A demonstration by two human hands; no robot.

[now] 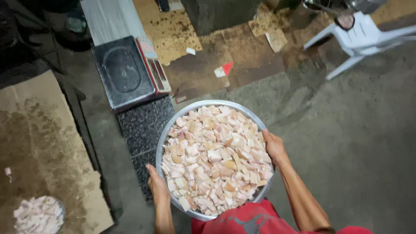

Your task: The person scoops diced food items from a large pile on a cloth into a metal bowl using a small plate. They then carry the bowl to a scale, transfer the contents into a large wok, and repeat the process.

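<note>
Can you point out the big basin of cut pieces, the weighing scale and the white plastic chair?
basin [168, 130], head view, bare left rim.
scale [123, 71], head view, middle of the dark platform.
chair [366, 32], head view, white seat.

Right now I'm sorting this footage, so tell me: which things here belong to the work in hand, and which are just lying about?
In hand:
- metal basin, held at its rim
- pale meat cubes filling it
- left hand
- right hand

Lying about:
- weighing scale
- white plastic chair
- stained cardboard sheet
- second bowl of pale pieces
- granite slab
</note>
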